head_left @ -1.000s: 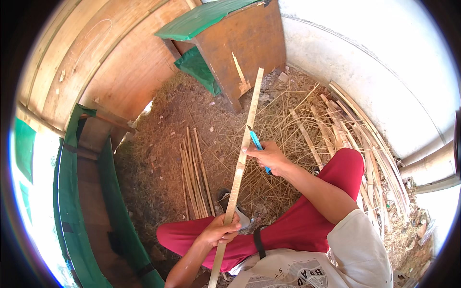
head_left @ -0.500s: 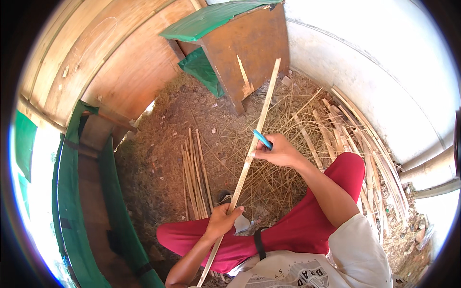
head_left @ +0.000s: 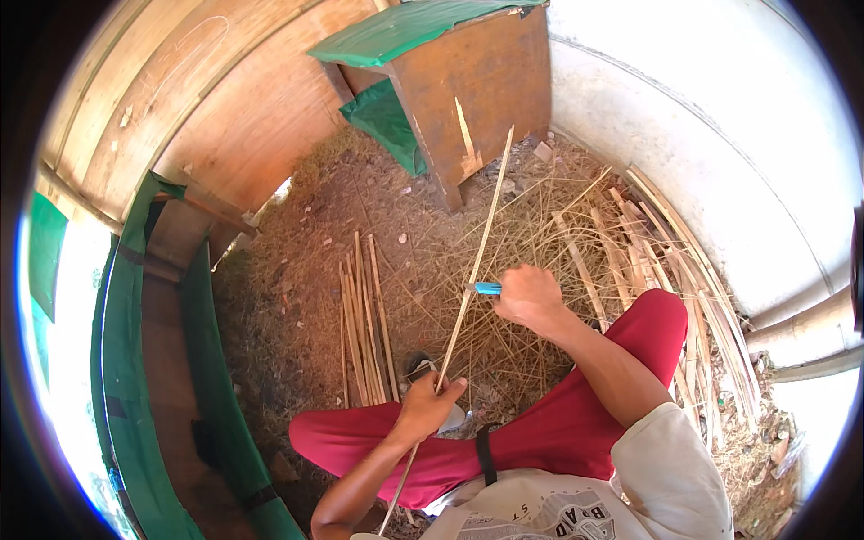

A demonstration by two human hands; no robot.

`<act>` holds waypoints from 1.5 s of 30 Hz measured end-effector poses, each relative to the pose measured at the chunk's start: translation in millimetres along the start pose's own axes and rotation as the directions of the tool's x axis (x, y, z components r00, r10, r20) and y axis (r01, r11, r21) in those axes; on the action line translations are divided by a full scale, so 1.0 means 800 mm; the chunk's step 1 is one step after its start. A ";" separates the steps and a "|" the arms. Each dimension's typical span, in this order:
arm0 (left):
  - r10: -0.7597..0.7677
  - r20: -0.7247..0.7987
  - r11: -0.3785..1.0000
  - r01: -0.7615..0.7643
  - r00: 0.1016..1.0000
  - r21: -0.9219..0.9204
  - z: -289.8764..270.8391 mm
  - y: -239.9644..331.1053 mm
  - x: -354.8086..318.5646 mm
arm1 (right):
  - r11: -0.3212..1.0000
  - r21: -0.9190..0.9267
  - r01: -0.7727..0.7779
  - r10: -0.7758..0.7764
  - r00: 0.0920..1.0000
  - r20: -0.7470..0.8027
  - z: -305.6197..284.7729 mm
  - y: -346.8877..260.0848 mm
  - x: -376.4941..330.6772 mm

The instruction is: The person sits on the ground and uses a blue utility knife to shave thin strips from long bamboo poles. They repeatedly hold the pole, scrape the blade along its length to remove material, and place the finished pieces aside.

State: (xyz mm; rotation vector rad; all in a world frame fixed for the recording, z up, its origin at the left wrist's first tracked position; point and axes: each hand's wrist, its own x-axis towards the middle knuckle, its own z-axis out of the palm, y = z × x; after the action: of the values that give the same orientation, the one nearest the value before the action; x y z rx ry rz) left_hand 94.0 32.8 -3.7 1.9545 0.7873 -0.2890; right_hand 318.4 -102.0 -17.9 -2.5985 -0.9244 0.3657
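A long thin bamboo strip (head_left: pixel 489 216) slants up and away from my lap toward the wooden desk. Its lower part is gripped by my left hand (head_left: pixel 427 409), thumb on top, above my left knee. My right hand (head_left: pixel 530 297) is closed round the handle of a blue utility knife (head_left: pixel 487 288). The knife points left, and its blade end meets the strip about midway along, as far as I can tell. Seen now, the strip shows its narrow edge.
Several cut strips (head_left: pixel 362 324) lie on the dirt floor left of my foot. Curled shavings (head_left: pixel 504 360) cover the ground ahead. Longer bamboo pieces (head_left: pixel 693 279) pile along the white wall at right. A desk with a green top (head_left: pixel 486 99) stands ahead; a green-covered bench (head_left: pixel 225 387) is at left.
My right hand has turned over and moved slightly right and down, swinging the knife from upright-slanted to nearly level against the strip. The strip has rolled from its broad face to its thin edge.
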 end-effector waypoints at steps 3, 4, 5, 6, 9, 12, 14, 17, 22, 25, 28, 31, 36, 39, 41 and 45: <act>0.124 0.042 0.987 -0.128 0.991 0.097 0.002 -0.008 -0.001 | 0.999 -0.027 -0.026 0.026 1.000 0.012 0.012 -0.002 0.004; 0.160 0.072 0.976 -0.169 0.984 0.135 0.002 -0.010 -0.001 | 0.999 -0.039 -0.037 0.037 0.999 0.012 0.018 -0.002 0.007; 0.149 0.087 0.980 -0.159 0.985 0.119 0.004 -0.014 -0.003 | 0.999 -0.041 -0.029 0.029 1.000 -0.001 0.025 0.000 0.010; 0.137 0.102 0.983 -0.148 0.985 0.106 0.005 -0.019 -0.005 | 0.999 -0.041 -0.021 0.020 1.000 -0.015 0.031 0.000 0.014; 0.105 0.094 0.989 -0.114 0.990 0.096 0.006 -0.020 -0.011 | 0.998 -0.063 -0.016 0.018 0.999 0.027 0.044 0.002 0.022; 0.096 0.074 0.986 -0.105 0.993 0.130 0.005 -0.034 -0.013 | 0.998 -0.068 -0.017 0.021 0.998 0.065 0.056 0.002 0.029; 0.088 0.069 0.977 -0.100 0.994 0.188 0.005 -0.045 -0.019 | 0.996 -0.075 -0.045 0.049 0.997 0.055 0.068 0.005 0.034; 0.022 0.117 0.971 -0.049 0.993 0.233 0.004 -0.046 -0.050 | 0.975 -0.072 -0.208 0.213 0.974 0.070 0.072 0.031 0.051; -0.077 0.280 0.985 0.030 0.957 0.169 -0.026 -0.071 -0.129 | 0.954 -0.053 -0.295 0.291 0.954 -0.073 0.088 0.113 0.078; -0.161 0.250 0.983 0.132 0.955 0.126 -0.044 -0.086 -0.137 | 0.973 0.028 -0.227 0.229 0.968 -0.100 0.096 0.092 0.074; -0.112 0.151 0.986 0.091 0.982 0.139 -0.048 -0.086 -0.117 | 0.981 0.126 -0.146 0.144 0.989 0.021 0.055 0.030 0.055; 0.024 0.036 0.983 -0.030 0.999 0.181 -0.039 -0.084 -0.078 | 0.989 0.141 -0.040 0.017 0.987 0.157 0.038 -0.011 0.027; 0.041 -0.026 0.979 -0.035 0.999 0.199 -0.020 -0.053 -0.040 | 0.996 0.055 0.065 -0.070 0.994 0.089 0.042 -0.027 -0.003; -0.010 0.008 0.985 0.008 1.000 0.172 -0.009 -0.035 -0.030 | 0.996 0.050 0.068 -0.069 0.997 0.026 0.050 -0.024 -0.003; 0.064 0.004 0.974 -0.064 0.998 0.217 0.003 -0.050 -0.028 | 0.997 0.035 0.069 -0.070 0.998 0.002 0.056 -0.021 -0.002; 0.130 -0.060 0.968 -0.114 0.990 0.222 0.007 -0.044 -0.037 | 0.997 -0.006 0.079 -0.079 0.996 -0.036 0.075 -0.012 0.003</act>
State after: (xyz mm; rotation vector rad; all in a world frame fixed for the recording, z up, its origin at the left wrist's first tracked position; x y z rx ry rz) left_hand 49.7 27.1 -16.3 2.2223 0.7026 -0.2385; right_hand 293.4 -78.5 -68.6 -2.5550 -1.0134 0.2952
